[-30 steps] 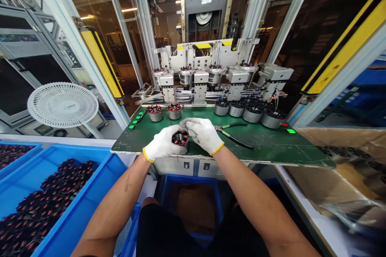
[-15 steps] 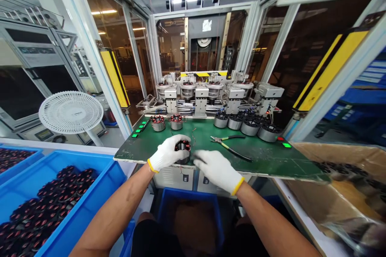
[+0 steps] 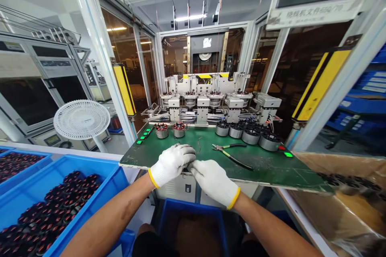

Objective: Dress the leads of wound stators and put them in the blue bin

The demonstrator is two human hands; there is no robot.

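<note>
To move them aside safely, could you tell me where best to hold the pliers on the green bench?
Grip the pliers by their handles, coming from the right. They lie flat on the green bench with the jaws pointing left and the handles spreading rightward, so that end is free to pinch.

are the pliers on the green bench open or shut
Open: the pliers lie on the green bench with their two handles spread wide apart, fanning out from the pivot.
</note>
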